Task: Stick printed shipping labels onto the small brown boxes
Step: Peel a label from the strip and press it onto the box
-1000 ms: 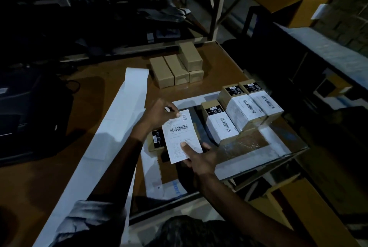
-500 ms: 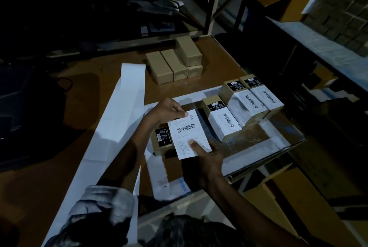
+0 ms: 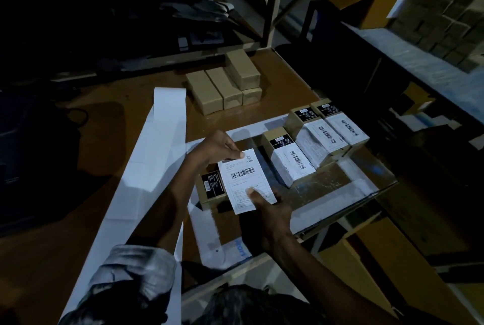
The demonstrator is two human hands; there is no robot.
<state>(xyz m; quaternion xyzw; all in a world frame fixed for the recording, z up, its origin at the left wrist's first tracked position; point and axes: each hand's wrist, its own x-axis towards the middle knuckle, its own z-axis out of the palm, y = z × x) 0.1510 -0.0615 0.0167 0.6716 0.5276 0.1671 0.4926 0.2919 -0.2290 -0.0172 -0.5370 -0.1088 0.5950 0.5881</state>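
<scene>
While hovering over the brown box (image 3: 212, 189), holding the shipping label (image 3: 245, 180) taut: left hand (image 3: 218, 147) pinching its far corner, right hand (image 3: 269, 206) thumbing its near edge. Squaring beside the box's black sticker (image 3: 214, 184), then smoothing outward, avoiding wrinkles.
</scene>
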